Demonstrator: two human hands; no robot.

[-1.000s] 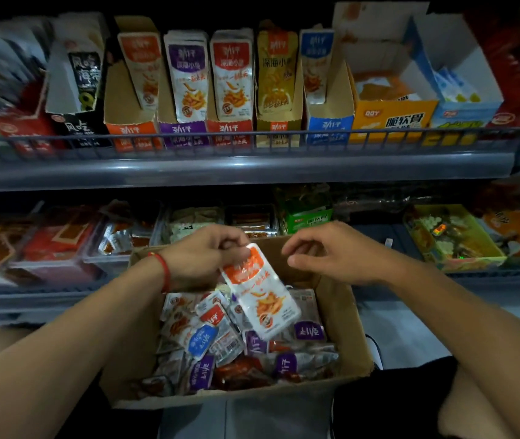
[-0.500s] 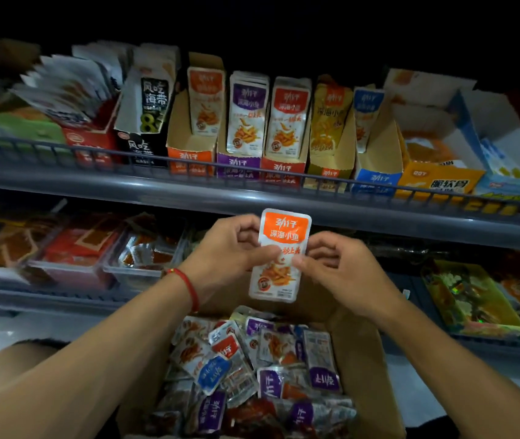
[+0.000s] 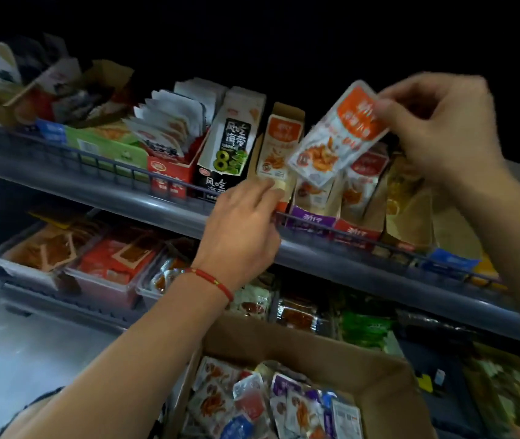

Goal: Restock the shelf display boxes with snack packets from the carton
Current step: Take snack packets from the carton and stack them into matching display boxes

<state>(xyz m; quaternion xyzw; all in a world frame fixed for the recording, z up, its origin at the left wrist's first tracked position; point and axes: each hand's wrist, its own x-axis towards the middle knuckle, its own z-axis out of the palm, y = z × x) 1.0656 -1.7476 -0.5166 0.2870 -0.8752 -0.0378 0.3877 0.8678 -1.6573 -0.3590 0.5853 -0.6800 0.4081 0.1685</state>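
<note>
Packet [image 3: 334, 134] orange-labelled, right hand [image 3: 442, 122].

the single head-worn view looks forward and slightly down from close range, tilted, facing the upper shelf rail [image 3: 170, 198] ahead, with the open carton [image 3: 315, 350] low in frame just beneath the camera.

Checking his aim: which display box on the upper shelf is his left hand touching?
The left hand touches the orange display box, between the black seaweed box and the purple box.
</note>
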